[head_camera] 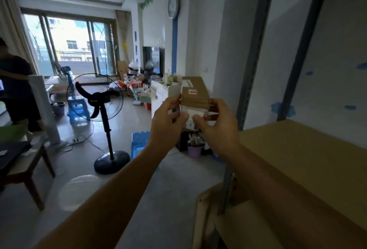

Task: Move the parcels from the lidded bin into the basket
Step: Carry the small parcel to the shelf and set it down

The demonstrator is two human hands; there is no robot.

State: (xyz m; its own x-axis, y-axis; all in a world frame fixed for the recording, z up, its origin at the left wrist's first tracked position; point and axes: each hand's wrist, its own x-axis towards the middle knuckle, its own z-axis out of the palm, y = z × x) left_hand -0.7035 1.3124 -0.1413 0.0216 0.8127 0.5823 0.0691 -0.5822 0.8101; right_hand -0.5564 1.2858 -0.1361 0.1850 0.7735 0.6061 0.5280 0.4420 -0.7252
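I judge transfer mid-carry: left hand [166,115] and right hand [216,121] grip a cardboard parcel [195,94] aloft; next I must locate the unseen basket.

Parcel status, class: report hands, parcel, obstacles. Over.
Left hand and right hand both grip the parcel, held in the air. Bin, basket not in view. Nothing blocking.

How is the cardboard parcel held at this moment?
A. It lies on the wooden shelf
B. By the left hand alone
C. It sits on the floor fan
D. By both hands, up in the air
D: the left hand and the right hand both grip the near end of the cardboard parcel, raised in front of the person.
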